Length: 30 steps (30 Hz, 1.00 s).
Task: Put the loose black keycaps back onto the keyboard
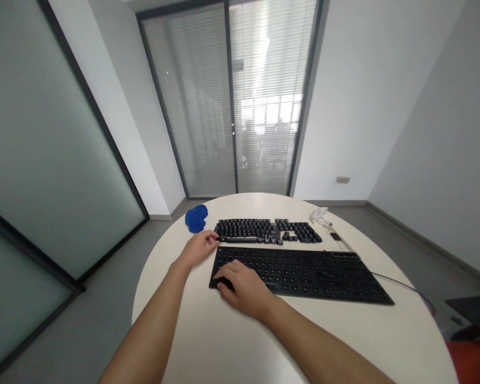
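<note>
A black keyboard base (304, 272), stripped of its keycaps, lies across the table in front of me. Behind it, loose black keycaps (244, 228) are laid out in rows like a keyboard. My left hand (198, 248) is at the left end of these rows, thumb and fingers pinched on a small dark keycap (218, 239). Over the base's near left corner rests my right hand (242, 288), its fingers curled down with thumb and forefinger close together. Whatever sits between those fingertips is too dark to make out.
A blue, soft-looking lump (196, 217) lies at the table's left edge. On the right are a crumpled white tissue (320, 215) and a thin tool (336, 236) with a dark part. A cable (400, 282) runs off the right edge of the round white table (224, 341).
</note>
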Each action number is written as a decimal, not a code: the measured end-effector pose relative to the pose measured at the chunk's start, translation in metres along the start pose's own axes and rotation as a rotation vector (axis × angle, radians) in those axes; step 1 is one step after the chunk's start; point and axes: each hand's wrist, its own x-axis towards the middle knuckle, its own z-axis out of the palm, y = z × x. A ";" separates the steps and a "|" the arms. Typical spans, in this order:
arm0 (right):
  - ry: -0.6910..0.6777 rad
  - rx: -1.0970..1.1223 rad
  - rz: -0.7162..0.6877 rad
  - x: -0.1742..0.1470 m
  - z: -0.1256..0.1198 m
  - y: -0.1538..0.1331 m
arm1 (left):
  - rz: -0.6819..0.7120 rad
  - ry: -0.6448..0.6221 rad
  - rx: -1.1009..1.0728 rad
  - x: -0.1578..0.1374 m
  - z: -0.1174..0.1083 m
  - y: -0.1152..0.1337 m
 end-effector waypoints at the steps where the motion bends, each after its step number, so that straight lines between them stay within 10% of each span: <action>1: 0.032 0.018 0.031 0.001 -0.001 0.001 | 0.031 -0.013 -0.015 0.001 -0.001 0.003; 9: 0.250 -0.103 0.301 0.003 -0.030 0.039 | 0.237 -0.104 -0.050 -0.003 -0.002 0.040; 23: 0.165 -0.054 0.243 0.000 -0.028 0.051 | 0.242 -0.285 -0.163 -0.005 0.012 0.056; 30: 0.139 -0.067 0.218 -0.001 -0.029 0.048 | 0.285 -0.130 -0.055 -0.005 0.000 0.045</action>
